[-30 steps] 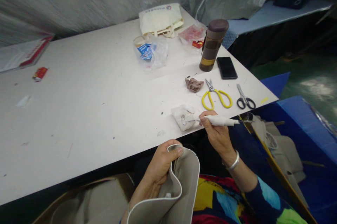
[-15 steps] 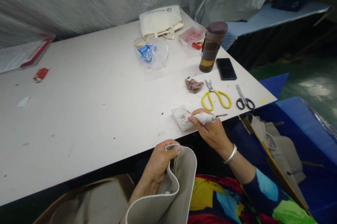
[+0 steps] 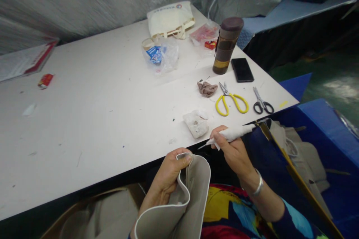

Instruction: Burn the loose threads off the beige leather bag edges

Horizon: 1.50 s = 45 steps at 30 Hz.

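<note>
My left hand (image 3: 168, 179) is closed on the folded edge of a beige fabric piece (image 3: 190, 201) with white piping, held below the table's front edge. My right hand (image 3: 232, 151) grips a white-wrapped pointed tool (image 3: 231, 134), its thin metal tip aimed left and down toward the fabric. Just beyond that tip, a small clear plastic bag (image 3: 196, 123) with small metal parts lies on the white table (image 3: 98, 112).
Yellow-handled scissors (image 3: 231, 100), black scissors (image 3: 262, 103), a crumpled brown scrap (image 3: 206, 88), a black phone (image 3: 242, 70) and a brown bottle (image 3: 226, 45) lie at the right. Plastic bags (image 3: 162, 54) and a cream tote (image 3: 170, 20) sit farther back. Blue bins stand at the right.
My right hand has drawn the tool back off the small bag and lowered it toward the fabric, tip now pointing left and down. My left hand keeps its hold.
</note>
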Available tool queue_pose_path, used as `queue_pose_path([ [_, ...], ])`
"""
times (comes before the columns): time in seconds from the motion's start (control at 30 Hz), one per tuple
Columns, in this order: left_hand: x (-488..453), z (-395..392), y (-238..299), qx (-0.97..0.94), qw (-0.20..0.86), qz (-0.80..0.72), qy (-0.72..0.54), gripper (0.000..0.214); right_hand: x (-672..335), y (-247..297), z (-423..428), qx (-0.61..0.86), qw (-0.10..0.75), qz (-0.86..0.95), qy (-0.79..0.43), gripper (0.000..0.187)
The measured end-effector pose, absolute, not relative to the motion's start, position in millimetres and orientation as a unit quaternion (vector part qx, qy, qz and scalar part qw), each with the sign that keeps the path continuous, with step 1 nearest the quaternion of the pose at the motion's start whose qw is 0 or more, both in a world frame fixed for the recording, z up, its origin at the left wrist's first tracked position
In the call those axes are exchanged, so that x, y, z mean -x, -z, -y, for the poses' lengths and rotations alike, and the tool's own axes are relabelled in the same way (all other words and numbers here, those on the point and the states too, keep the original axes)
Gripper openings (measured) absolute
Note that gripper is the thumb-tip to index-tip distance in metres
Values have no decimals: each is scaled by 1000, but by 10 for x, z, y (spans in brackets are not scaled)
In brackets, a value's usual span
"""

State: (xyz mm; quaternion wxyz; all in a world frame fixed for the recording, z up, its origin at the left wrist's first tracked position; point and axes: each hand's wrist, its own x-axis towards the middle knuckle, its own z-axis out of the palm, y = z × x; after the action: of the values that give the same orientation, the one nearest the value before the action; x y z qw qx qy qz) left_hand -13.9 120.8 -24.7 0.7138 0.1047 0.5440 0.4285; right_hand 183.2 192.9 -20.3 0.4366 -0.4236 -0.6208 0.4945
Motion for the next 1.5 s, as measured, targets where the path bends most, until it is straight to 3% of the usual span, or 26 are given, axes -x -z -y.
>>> queue_pose_path([
  [0.23,128,-1198,258,-108,733,-524,-420,41,-1804,371,-1749,407,412,555,-597,29],
  [0.67,56,-1202,204,-90,719,-535,-434,44,-1774,419,-1710,399,401,579,-587,25],
  [0.93,30,-1199,235,-80,706,-546,-444,43,-1847,447,-1715,340,406,656,-538,22],
  [1.2,22,-1194,213,-66,716,-519,-461,40,-1966,106,-1729,162,313,880,-318,8],
  [1.3,16,-1166,215,-83,702,-531,-468,42,-1997,107,-1650,192,383,839,-335,13],
  [1.4,5,-1124,201,-107,691,-543,-465,42,-2006,227,-1533,276,475,715,-432,22],
  [1.5,-12,-1082,166,-134,677,-556,-463,42,-1977,327,-1419,336,478,622,-521,25],
])
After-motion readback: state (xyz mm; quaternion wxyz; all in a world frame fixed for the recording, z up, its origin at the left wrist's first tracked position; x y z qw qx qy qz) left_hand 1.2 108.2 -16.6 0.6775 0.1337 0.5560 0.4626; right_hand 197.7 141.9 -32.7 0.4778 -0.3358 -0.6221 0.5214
